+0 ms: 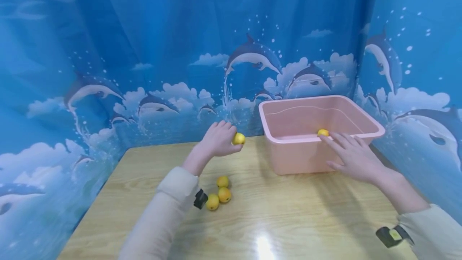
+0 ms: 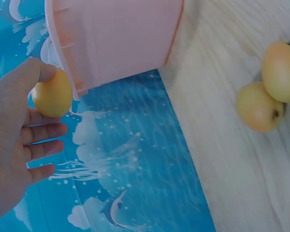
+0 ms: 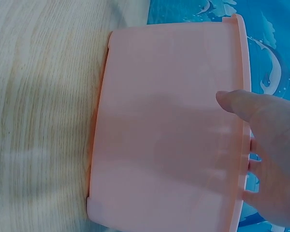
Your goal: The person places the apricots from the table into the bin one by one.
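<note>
Fingers, left hand [image 1: 218,139]: pinching yellow fruit [image 1: 239,139]
Right hand [image 1: 355,157]: spread at six-o'clock edge, tub [image 1: 299,156]
Open gap: fruit to tub, three o'clock

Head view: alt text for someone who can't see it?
A person's left hand holds a yellow fruit; the right hand is at the near rim of a pink bin, where another fruit shows. Three more fruits lie on a wooden table. Blue dolphin-print curtain behind.
</note>
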`<state>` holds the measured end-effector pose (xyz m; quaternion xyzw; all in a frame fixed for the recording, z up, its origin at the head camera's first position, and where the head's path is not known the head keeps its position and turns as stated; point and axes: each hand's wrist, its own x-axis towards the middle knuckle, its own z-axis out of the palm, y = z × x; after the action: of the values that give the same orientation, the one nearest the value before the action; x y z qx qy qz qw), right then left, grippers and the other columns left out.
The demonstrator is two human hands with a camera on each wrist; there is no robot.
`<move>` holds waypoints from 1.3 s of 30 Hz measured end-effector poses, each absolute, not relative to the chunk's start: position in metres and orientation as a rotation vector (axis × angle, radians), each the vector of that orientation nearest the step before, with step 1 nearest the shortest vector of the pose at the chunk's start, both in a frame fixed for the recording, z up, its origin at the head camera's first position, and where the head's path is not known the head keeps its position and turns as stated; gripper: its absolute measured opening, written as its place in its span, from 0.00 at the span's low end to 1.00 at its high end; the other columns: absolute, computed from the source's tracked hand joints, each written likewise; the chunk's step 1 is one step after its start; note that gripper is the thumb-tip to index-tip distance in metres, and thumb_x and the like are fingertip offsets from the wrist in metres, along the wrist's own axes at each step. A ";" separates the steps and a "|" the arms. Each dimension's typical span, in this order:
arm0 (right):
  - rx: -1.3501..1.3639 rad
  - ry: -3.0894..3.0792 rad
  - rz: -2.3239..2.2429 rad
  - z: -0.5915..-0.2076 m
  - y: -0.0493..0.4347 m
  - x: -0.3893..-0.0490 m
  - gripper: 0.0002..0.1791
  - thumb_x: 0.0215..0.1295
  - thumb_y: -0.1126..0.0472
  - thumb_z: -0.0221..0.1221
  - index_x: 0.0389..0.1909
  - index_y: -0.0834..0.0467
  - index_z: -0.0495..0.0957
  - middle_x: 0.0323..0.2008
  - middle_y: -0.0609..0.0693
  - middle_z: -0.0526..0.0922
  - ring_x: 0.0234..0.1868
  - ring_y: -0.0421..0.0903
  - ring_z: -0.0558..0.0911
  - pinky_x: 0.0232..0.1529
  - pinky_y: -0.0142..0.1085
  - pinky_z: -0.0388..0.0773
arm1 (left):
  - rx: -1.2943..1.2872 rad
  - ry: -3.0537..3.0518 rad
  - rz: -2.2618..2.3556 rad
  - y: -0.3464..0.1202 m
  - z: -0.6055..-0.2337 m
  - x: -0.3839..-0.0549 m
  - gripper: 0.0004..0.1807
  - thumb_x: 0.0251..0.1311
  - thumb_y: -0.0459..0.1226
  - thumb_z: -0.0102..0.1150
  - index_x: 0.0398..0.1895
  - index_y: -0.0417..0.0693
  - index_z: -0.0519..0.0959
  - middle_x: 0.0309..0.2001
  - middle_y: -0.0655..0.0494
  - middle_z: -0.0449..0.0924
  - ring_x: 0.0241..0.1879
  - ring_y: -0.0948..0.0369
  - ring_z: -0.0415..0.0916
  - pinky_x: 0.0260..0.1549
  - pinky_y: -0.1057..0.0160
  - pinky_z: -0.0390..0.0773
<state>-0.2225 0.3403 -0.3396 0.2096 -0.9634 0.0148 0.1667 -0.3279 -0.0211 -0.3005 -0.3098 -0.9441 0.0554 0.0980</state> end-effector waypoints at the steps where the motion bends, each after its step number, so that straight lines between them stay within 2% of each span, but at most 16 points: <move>1: 0.594 -2.748 0.043 -0.340 0.340 -0.223 0.46 0.55 0.53 0.64 0.71 0.53 0.50 0.61 0.67 0.61 0.60 0.66 0.60 0.55 0.64 0.52 | -0.917 -2.799 0.164 -0.019 -0.299 -0.328 0.22 0.56 0.57 0.52 0.40 0.51 0.75 0.37 0.57 0.73 0.40 0.58 0.65 0.41 0.59 0.67; 5: 0.585 -2.767 0.041 -0.341 0.340 -0.223 0.46 0.55 0.52 0.64 0.71 0.53 0.50 0.62 0.67 0.60 0.61 0.66 0.59 0.55 0.64 0.52 | -0.925 -2.803 0.174 -0.010 -0.292 -0.328 0.23 0.55 0.58 0.52 0.42 0.51 0.75 0.40 0.57 0.73 0.42 0.58 0.65 0.43 0.59 0.67; 12: 0.603 -2.731 0.028 -0.339 0.340 -0.223 0.45 0.55 0.54 0.64 0.70 0.53 0.51 0.61 0.67 0.61 0.60 0.66 0.61 0.55 0.64 0.53 | -0.948 -2.792 0.174 0.006 -0.276 -0.330 0.21 0.55 0.56 0.51 0.42 0.51 0.74 0.38 0.58 0.71 0.40 0.59 0.64 0.42 0.60 0.66; 19: 0.615 -2.715 0.032 -0.340 0.341 -0.223 0.45 0.54 0.54 0.64 0.70 0.53 0.51 0.61 0.67 0.62 0.60 0.66 0.61 0.54 0.63 0.54 | -0.958 -2.816 0.126 0.022 -0.268 -0.334 0.23 0.55 0.56 0.53 0.46 0.50 0.74 0.40 0.57 0.72 0.43 0.58 0.64 0.47 0.56 0.66; 24: 0.626 -2.707 0.023 -0.340 0.341 -0.224 0.46 0.54 0.54 0.65 0.71 0.52 0.50 0.61 0.67 0.62 0.59 0.66 0.62 0.54 0.64 0.54 | -0.980 -2.811 0.129 0.033 -0.267 -0.335 0.23 0.55 0.57 0.51 0.44 0.52 0.73 0.36 0.58 0.70 0.41 0.59 0.63 0.42 0.58 0.64; 30: 0.590 -2.737 0.033 -0.339 0.341 -0.223 0.45 0.55 0.53 0.64 0.70 0.53 0.51 0.62 0.67 0.61 0.61 0.66 0.60 0.56 0.64 0.52 | -1.017 -2.778 0.100 0.051 -0.264 -0.334 0.25 0.56 0.57 0.51 0.48 0.52 0.72 0.38 0.60 0.70 0.40 0.60 0.63 0.40 0.60 0.63; 34: 0.577 -2.761 0.021 -0.338 0.341 -0.223 0.45 0.55 0.52 0.64 0.70 0.53 0.50 0.62 0.67 0.61 0.61 0.66 0.60 0.56 0.63 0.52 | -1.048 -2.757 0.078 0.061 -0.264 -0.335 0.22 0.57 0.55 0.51 0.47 0.51 0.72 0.38 0.59 0.68 0.39 0.59 0.62 0.40 0.60 0.63; 39: 0.572 -2.783 0.028 -0.339 0.339 -0.222 0.45 0.56 0.51 0.63 0.70 0.54 0.50 0.62 0.68 0.60 0.61 0.66 0.59 0.56 0.63 0.52 | -1.074 -2.766 0.094 0.073 -0.268 -0.338 0.23 0.58 0.56 0.51 0.49 0.52 0.72 0.43 0.59 0.70 0.44 0.60 0.62 0.42 0.60 0.63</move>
<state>-0.2224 0.3392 -0.3385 0.1991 -0.9684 0.0097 0.1496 -0.3379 0.0726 -0.2683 -0.3605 -0.9282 0.0315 0.0865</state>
